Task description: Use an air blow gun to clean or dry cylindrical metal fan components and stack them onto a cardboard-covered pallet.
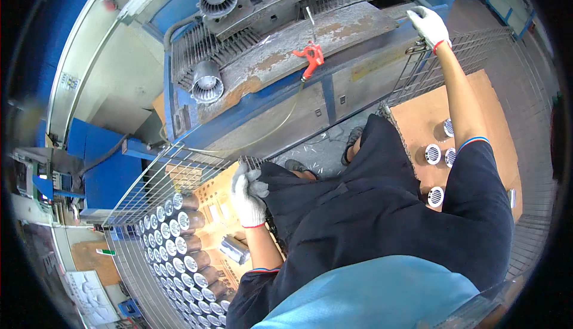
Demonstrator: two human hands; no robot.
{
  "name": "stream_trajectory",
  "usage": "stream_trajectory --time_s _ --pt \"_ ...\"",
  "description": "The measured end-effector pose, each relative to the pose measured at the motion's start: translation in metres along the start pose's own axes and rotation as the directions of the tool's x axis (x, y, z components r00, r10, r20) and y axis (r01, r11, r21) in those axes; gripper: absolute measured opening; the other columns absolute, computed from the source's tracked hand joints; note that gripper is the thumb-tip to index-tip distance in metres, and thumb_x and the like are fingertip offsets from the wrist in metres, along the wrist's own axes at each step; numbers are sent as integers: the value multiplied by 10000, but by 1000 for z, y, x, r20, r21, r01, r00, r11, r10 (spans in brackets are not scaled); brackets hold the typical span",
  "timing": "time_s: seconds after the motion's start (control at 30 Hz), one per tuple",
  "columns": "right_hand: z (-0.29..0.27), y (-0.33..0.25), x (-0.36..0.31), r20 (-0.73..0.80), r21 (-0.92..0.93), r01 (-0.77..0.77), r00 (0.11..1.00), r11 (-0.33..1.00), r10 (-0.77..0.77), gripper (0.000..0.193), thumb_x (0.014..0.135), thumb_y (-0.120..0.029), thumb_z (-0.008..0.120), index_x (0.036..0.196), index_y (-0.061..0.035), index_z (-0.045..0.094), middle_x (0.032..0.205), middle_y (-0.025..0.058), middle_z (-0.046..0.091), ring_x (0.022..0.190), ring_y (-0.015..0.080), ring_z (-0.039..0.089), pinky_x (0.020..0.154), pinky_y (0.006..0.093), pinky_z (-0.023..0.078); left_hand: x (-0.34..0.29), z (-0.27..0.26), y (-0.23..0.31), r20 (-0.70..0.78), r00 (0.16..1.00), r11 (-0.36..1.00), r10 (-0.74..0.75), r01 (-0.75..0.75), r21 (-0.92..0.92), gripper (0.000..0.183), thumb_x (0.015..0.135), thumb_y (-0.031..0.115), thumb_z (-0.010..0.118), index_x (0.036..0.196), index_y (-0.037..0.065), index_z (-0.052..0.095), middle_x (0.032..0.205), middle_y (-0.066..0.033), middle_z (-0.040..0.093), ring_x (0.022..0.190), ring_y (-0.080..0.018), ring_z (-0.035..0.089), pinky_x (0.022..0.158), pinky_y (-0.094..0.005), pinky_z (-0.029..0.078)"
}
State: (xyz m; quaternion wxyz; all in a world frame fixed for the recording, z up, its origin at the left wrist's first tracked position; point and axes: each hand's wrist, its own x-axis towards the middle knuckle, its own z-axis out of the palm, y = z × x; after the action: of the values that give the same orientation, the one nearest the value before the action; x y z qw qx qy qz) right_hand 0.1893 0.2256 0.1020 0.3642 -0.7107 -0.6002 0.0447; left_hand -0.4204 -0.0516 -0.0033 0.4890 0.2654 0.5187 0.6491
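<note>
My left hand (pixel 248 197), in a white glove with grey on the fingers, hovers by the inner edge of the left wire basket. Its fingers are loosely bent and apart, with nothing visible in them. Below it a single metal cylinder (pixel 234 249) lies on the cardboard, beside packed rows of cylinders with slotted round ends (pixel 181 245). My right hand (pixel 431 27), also gloved, is stretched forward to the machine's right corner, above the rim of the right wire basket (pixel 418 60). Its fingers look extended; whether they touch the rim cannot be told.
On the machine's worn ledge (pixel 274 60) lie a red air gun (pixel 311 58) with a hose and a finned metal part (pixel 207 82). Another round part (pixel 218 1) sits higher up. Several slotted cylinders (pixel 433 154) stand on cardboard (pixel 489 132) at right. Metal shavings litter the floor (pixel 322 153).
</note>
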Motion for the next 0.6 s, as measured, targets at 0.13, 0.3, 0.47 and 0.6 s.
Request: stream_trajectory --time_s 0.13,0.3,0.47,0.6 --pt "4 -2 2 10 36 -30 999 999 30 463 1002 -422 653 1255 -44 732 1122 149 781 1017 249 733 902 352 546 -6 -9 -4 24 1000 997 -10 12 -82 508 1026 348 628 1383 -12 606 992 -160 760 574 -183 650 477 -295 505" --pt "2 9 5 21 43 -63 998 997 62 459 1010 -426 654 1260 -48 729 1023 107 782 894 188 701 825 331 540 -8 -2 -4 -5 1000 998 11 -11 -56 508 1007 358 646 1379 13 620 982 -148 756 565 -175 618 470 -296 469" --pt "5 3 0 -27 8 -40 999 999 40 466 1004 -433 649 1241 -41 735 1086 157 782 985 259 738 880 354 549 -8 -8 -8 102 994 992 27 -13 -129 510 991 384 669 1368 42 643 981 -126 755 568 -150 588 466 -278 425" --pt "4 -2 -2 -38 40 -51 998 998 53 469 998 -435 651 1236 -40 737 1122 178 775 1036 292 743 909 367 550 -8 -8 -11 86 996 986 11 4 -164 514 1000 385 664 1382 41 637 980 -122 752 594 -144 602 479 -260 429"
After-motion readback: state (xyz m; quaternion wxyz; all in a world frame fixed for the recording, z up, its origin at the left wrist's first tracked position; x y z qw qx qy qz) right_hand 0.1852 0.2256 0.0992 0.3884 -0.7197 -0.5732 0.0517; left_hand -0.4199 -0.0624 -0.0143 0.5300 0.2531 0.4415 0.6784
